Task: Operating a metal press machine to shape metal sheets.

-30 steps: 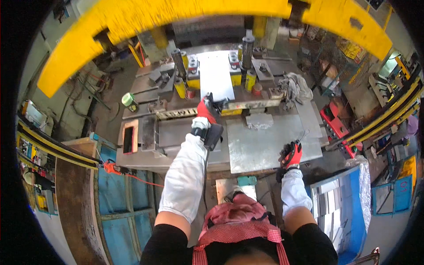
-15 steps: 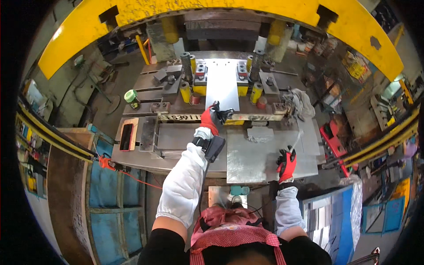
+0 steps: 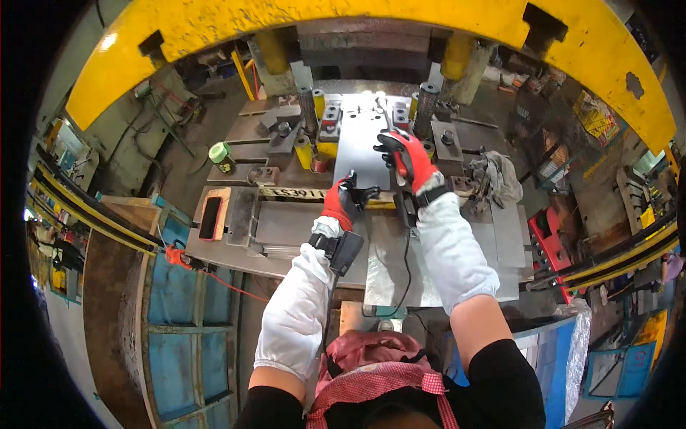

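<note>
At near edge of sheet [image 3: 363, 146], left hand [image 3: 344, 199], grip unclear; right hand [image 3: 412, 157] wrapped round tool [image 3: 388, 117], gap between hands.

Both arms reach forward past the near edge of the desk [image 3: 204, 244]. The left forearm [image 3: 293, 307] slants inward to the right, its gloved left hand [image 3: 346, 199] opened, digits spread apart. The right forearm [image 3: 457, 254] leans leftward; the gloved right hand [image 3: 407, 157] sits farther from that edge, fingers curled in a grip.

Right hand [image 3: 410, 156] moved forward, near metal sheet [image 3: 361, 146]
</note>
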A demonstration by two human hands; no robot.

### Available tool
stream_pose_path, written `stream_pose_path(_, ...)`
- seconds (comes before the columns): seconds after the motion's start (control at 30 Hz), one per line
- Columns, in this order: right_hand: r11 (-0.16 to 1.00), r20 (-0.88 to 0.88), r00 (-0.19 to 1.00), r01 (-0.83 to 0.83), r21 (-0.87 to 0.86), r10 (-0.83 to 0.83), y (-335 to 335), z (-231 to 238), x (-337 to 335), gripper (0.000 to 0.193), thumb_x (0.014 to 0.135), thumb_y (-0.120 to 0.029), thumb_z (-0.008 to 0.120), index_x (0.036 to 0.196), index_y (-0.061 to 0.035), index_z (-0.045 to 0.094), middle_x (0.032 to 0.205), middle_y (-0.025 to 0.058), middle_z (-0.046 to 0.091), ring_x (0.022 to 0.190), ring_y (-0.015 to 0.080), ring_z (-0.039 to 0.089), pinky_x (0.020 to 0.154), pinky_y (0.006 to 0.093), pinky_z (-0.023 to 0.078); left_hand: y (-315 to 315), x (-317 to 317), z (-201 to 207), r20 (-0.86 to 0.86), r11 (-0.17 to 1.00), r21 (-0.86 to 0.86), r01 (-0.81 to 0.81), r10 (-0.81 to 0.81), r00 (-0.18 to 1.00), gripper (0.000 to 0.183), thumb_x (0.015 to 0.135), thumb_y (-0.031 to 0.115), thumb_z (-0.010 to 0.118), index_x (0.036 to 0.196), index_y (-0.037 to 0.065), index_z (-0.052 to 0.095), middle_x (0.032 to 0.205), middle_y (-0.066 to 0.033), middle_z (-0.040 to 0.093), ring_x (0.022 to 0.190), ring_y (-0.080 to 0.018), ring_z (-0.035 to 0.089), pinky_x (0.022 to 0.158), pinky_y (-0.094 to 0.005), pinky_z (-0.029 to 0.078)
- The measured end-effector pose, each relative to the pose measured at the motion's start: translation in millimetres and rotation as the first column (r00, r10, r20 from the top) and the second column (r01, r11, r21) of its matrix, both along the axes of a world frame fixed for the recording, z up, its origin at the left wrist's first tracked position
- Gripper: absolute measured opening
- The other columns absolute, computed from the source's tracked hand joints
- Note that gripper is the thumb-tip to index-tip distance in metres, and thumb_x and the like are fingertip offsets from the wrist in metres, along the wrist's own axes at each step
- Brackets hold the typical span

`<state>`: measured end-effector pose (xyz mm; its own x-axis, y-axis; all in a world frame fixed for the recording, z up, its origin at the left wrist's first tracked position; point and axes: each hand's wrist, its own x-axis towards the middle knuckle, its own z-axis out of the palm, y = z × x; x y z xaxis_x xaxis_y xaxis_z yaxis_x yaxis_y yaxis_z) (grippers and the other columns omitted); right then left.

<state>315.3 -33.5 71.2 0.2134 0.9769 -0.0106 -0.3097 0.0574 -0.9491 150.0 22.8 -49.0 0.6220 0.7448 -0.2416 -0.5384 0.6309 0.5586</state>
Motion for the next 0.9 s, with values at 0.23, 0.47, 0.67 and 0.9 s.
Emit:
stream_pose_path(0.23, 0.979, -0.073, 0.977, 0.197, -0.058, -0.201, -200, -67, 29, 0.043, 0.085, -0.011, 0.057, 0.124, -0.0030, 0.044, 0.073, 0.0010, 0.056, 0.050, 0.0054, 0.045, 0.043, 0.0214, 0.036, -30, 6, 19, -0.037, 0.996, 0.036, -0.085, 0.086, 0.996, 0.023, 0.091, 0.021, 0.048, 0.107, 0.004, 0.053, 0.097, -0.0101, 0.061, 0.081, -0.0273, 0.064, 0.062, -0.0280, 0.053)
stream_pose_path(0.47, 0.946, -0.033, 0.992, 0.103, -0.309, -0.119, -277, -148, 37, 0.045, 0.084, -0.012, 0.056, 0.126, -0.0038, 0.046, 0.078, 0.0023, 0.062, 0.049, 0.0067, 0.046, 0.043, 0.0220, 0.037, -3, 7, -4, 0.111, 0.996, 0.052, -0.075, 0.069, 0.991, 0.030, 0.091, 0.029, 0.050, 0.110, 0.006, 0.044, 0.094, -0.0209, 0.059, 0.082, -0.0392, 0.062, 0.071, -0.0404, 0.056)
stream_pose_path(0.67, 0.909, 0.086, 0.982, 0.190, -0.370, -0.170, -263, -156, 52, 0.037, 0.087, -0.016, 0.053, 0.122, -0.0051, 0.050, 0.072, 0.0017, 0.060, 0.047, 0.0066, 0.046, 0.042, 0.0215, 0.035, -16, 23, 20, 0.123, 0.991, 0.088, -0.097, 0.086, 0.989, 0.023, 0.089, 0.021, 0.052, 0.106, 0.005, 0.052, 0.100, -0.0111, 0.060, 0.085, -0.0366, 0.061, 0.079, -0.0436, 0.052)
stream_pose_path(0.9, 0.928, -0.055, 0.974, 0.193, -0.320, -0.221, -260, -114, 23, 0.046, 0.082, -0.009, 0.056, 0.127, -0.0060, 0.045, 0.072, 0.0032, 0.059, 0.044, 0.0081, 0.045, 0.039, 0.0228, 0.035, 15, 33, 3, 0.069, 0.985, 0.044, -0.167, 0.164, 0.984, 0.030, 0.089, 0.025, 0.054, 0.107, 0.001, 0.049, 0.094, -0.0215, 0.061, 0.077, -0.0368, 0.063, 0.069, -0.0424, 0.055)
